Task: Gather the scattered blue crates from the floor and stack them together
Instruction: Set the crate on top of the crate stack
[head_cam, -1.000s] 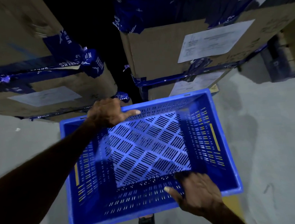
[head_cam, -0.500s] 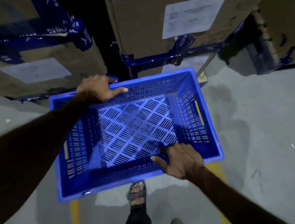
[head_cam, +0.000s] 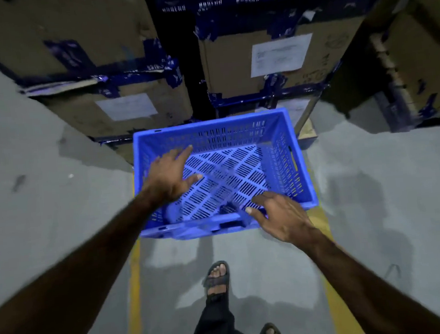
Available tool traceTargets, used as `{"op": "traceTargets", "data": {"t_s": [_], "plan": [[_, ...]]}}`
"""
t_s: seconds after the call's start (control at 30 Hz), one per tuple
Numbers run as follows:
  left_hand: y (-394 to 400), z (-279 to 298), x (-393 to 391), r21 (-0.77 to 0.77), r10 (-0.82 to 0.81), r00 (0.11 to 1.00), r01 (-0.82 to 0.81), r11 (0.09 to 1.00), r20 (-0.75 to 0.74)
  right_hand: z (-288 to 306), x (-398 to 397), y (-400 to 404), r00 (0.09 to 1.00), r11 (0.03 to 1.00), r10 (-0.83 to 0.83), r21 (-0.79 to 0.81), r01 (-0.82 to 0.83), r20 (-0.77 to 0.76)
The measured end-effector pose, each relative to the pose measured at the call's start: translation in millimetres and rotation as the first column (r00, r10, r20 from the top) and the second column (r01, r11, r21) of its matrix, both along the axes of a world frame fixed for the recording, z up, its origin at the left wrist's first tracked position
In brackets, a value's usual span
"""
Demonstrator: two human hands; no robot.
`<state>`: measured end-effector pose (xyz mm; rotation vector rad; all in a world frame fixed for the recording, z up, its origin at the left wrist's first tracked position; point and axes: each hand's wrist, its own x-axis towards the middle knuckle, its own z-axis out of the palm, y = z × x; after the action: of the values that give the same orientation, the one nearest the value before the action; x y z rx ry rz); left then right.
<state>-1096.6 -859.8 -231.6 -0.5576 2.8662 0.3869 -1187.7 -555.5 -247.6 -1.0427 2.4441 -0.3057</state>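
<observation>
One blue crate [head_cam: 222,174], nothing inside

- blue crate [head_cam: 224,174] sits on the grey floor [head_cam: 373,194], right up against taped cardboard boxes [head_cam: 271,65] on the far side
- left hand [head_cam: 169,178] spread out over the crate's left part, fingers straight
- right hand [head_cam: 280,217] over the near rim, fingers loose
- sandalled foot [head_cam: 217,277] just behind, near side

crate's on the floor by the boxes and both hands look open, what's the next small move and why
Probably draw both hands back and turn to look for another crate. The blue crate sits on the floor before the cardboard boxes, and the left hand and right hand are spread over it, gripping nothing.
</observation>
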Motion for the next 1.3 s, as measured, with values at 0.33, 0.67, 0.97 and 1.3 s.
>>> {"op": "traceTargets", "data": {"t_s": [0.33, 0.67, 0.97, 1.3], "plan": [[131.9, 128.1, 181.5, 0.210, 0.163, 0.962, -0.117, 0.971, -0.218, 151.2, 83.4, 95.2, 0.924, 0.930, -0.329, -0.101, 0.353, 0.197], [195.3, 179.0, 285.6, 0.396, 0.258, 0.933, -0.145, 0.907, -0.250, 222.1, 200.4, 179.8, 0.816, 0.788, -0.537, -0.218, 0.575, 0.214], [198.4, 201.5, 355.6, 0.505, 0.260, 0.928, -0.096, 0.858, -0.266, 243.3, 320.8, 194.1, 0.695, 0.613, -0.674, -0.335, 0.715, 0.249], [235.9, 219.6, 416.7, 0.579, 0.191, 0.952, -0.017, 0.815, -0.241, 269.7, 434.4, 242.2, 0.512, 0.389, -0.804, -0.384, 0.837, 0.302]]}}
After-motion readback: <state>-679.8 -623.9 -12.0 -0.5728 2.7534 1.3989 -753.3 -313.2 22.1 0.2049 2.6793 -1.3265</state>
